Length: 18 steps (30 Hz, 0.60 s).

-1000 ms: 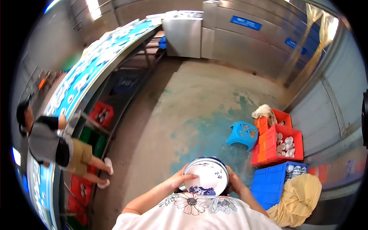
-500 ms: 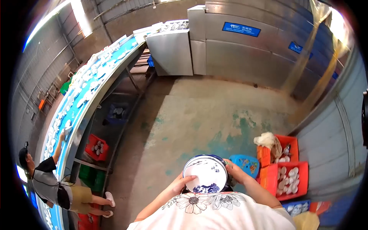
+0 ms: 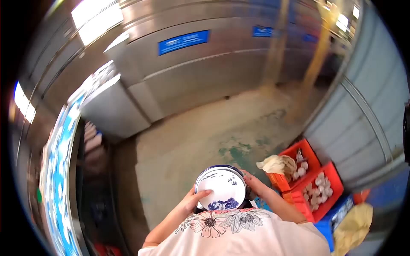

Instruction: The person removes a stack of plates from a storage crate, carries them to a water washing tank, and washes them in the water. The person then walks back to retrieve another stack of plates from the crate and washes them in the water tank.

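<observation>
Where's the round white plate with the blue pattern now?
In the head view, the round white plate with the blue pattern is low near the middle, between the left hand and right hand, above the white flowered shirt.

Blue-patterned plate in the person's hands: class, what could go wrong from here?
1. The blue-patterned plate is held over open floor; if the left hand or right hand slipped, it might fall and break.
2. A red crate of small white pieces stands on the floor at the right; stepping that way, the person might trip on it.
</observation>
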Motion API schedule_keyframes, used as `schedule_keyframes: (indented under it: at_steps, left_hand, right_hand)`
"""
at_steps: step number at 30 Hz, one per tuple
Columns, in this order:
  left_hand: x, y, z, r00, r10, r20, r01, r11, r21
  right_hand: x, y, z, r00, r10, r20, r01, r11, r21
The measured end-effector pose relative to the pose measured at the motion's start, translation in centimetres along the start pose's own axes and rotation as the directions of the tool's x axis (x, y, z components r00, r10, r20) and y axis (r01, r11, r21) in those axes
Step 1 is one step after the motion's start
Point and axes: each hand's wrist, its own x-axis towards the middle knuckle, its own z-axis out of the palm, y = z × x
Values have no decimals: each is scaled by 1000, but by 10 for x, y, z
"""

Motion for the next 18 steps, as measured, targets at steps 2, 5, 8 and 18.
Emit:
schedule_keyframes:
  at_steps: [2,5,8,18]
  left_hand:
    - [35,40,5,994,-110,13,108,988,107]
    - [101,75,8,974,-204,103,179,961,211]
    - [187,116,39,973,-167,159,101,928,359]
    - [387,218,144,966,-186,179,162,976,143]
  right_hand:
    - [16,1,-14,993,-2,-121,13,996,94]
    - [38,-7,-37,978,-34,-208,64,988,140]
    - [93,-13,-111,951,-38,-307,55,997,46]
    - [214,-180,-302,941,32,-338,-101,977,-188]
